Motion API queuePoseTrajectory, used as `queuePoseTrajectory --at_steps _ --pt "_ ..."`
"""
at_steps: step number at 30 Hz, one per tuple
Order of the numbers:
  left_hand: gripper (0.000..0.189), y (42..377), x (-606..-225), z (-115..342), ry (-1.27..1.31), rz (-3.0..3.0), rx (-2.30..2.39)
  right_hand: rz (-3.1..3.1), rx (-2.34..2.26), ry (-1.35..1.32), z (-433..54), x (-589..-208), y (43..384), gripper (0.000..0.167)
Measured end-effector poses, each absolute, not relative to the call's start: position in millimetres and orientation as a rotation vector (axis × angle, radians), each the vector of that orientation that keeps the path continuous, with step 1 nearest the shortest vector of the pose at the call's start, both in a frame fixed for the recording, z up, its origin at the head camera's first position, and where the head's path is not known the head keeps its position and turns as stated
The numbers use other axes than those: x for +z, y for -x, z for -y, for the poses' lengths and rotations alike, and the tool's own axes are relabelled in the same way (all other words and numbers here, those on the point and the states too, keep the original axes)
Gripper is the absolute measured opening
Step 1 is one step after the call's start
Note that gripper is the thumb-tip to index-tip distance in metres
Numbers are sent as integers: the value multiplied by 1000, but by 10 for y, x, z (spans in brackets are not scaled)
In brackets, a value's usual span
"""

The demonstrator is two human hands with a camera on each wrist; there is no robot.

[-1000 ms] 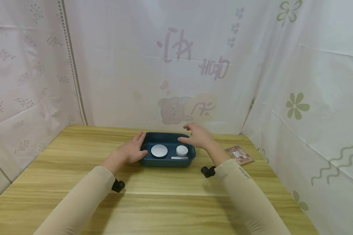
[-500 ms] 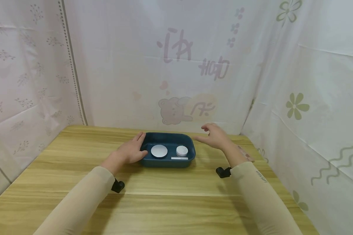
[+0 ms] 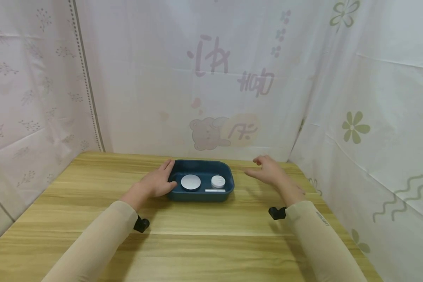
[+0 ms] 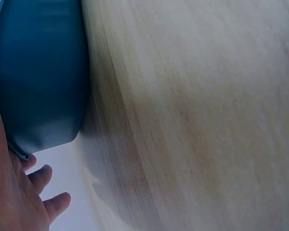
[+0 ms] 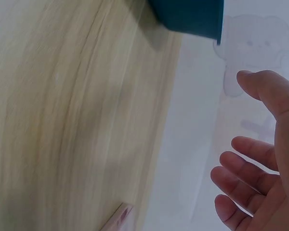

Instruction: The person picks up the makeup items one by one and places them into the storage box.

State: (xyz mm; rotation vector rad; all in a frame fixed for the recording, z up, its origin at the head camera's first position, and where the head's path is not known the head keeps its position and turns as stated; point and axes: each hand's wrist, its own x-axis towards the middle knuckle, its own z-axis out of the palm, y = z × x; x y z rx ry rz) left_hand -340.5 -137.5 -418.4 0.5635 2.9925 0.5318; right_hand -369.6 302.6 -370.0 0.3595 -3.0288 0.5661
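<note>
My left hand [image 3: 156, 181] rests on the left end of a dark blue box [image 3: 201, 197], fingers extended along the rim and thumb over its near side. In the left wrist view, the fingers of that hand reach past the rim of the blue box [image 4: 43, 72]. Inside lie a round white-topped disc [image 3: 190, 181], a smaller round white container [image 3: 218, 181] and a thin white stick [image 3: 215, 190]. To the right of the box, my right hand [image 3: 270, 171] hovers with nothing in it, fingers loosely bent and thumb apart.
A thin flat pinkish piece [image 5: 119, 219] lies on the table at the right, mostly hidden behind my right wrist in the head view. Wood-grain table [image 3: 204, 250] runs back to a white printed curtain [image 3: 144, 98], with another curtain at each side.
My right hand has moved from above the box's right end out to the right, now covering most of the checkered flat piece. My left hand and the box have stayed in place.
</note>
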Motion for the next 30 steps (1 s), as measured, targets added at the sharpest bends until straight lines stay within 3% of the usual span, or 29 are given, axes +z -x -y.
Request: queuePoseTrajectory --at_steps 8,20,30 --pt "91 3401 -4202 1363 -566 -2987 543 3044 613 -267 -3306 -3777 3662 88" --pt "92 3461 -4233 1381 -570 -2995 542 3138 498 -85 -3843 -3840 3648 119" --pt "91 3445 -4222 1382 -561 -2997 539 3241 295 -9 -4196 -4023 3646 117"
